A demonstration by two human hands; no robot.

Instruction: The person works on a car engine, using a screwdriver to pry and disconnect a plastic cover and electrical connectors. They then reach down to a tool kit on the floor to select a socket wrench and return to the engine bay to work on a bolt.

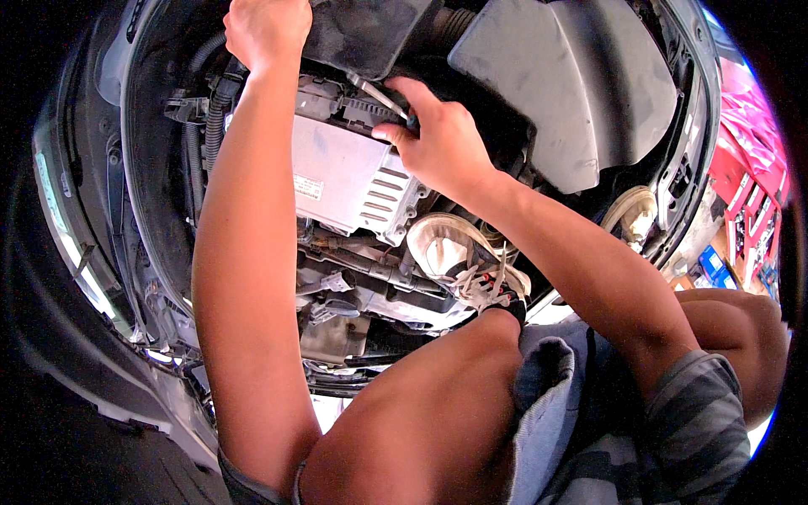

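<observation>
My right hand is closed around the dark end of a slim hand tool. The tool has a silver shaft; its exact kind I cannot make out. Its far tip meets the edge of a black plastic cover. Below the tool sits a silver metal box with a white label and a row of slots. At the top edge my left hand is closed like a fist beside the black cover. Its fingertips and whatever they grip are hidden.
I am perched over a car's engine bay, one shoe beside the silver box, the other shoe at the bay's right rim. A large grey cover fills the upper right. Ribbed hoses run at left. Outside stands a red tool chest.
</observation>
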